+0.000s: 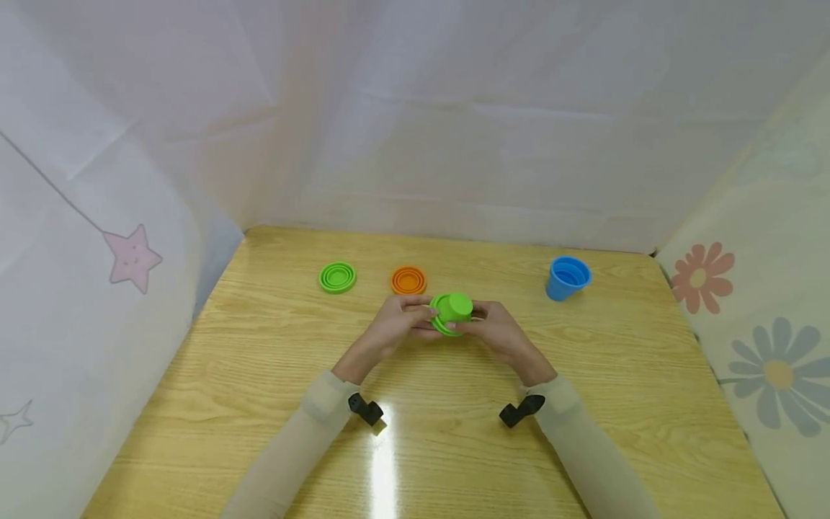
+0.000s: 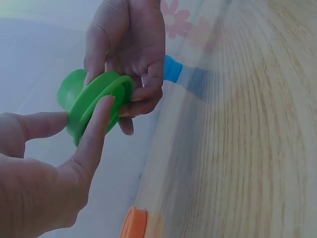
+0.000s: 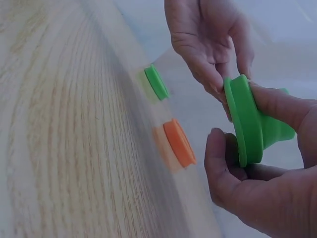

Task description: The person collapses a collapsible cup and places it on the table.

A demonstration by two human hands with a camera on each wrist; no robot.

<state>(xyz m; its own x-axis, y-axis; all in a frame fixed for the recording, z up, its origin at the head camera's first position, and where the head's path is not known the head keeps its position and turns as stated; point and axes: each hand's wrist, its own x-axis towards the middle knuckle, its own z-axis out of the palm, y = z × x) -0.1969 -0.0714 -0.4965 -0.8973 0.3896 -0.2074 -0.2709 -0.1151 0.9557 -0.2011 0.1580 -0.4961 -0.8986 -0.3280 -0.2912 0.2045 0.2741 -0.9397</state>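
Both hands hold a green collapsible cup (image 1: pixel 459 307) above the table, its small base poking out toward the head camera and its wide rings partly folded. At the cup's left edge the left hand (image 1: pixel 394 324) pinches the rim between thumb and fingers. From the other side the right hand (image 1: pixel 501 331) grips it, thumb on the base side and fingers behind the rim. In the right wrist view the cup (image 3: pixel 247 124) is side-on, narrow end to the right. Nearest behind the left hand lies an orange collapsed cup (image 1: pixel 408 280), flat on the table.
Another green collapsed cup (image 1: pixel 337 277) lies flat left of the orange one. A blue cup (image 1: pixel 564 280) stands extended at the back right of the wooden table (image 1: pixel 447 447). Pale curtains (image 1: pixel 454 144) hang behind and at both sides.
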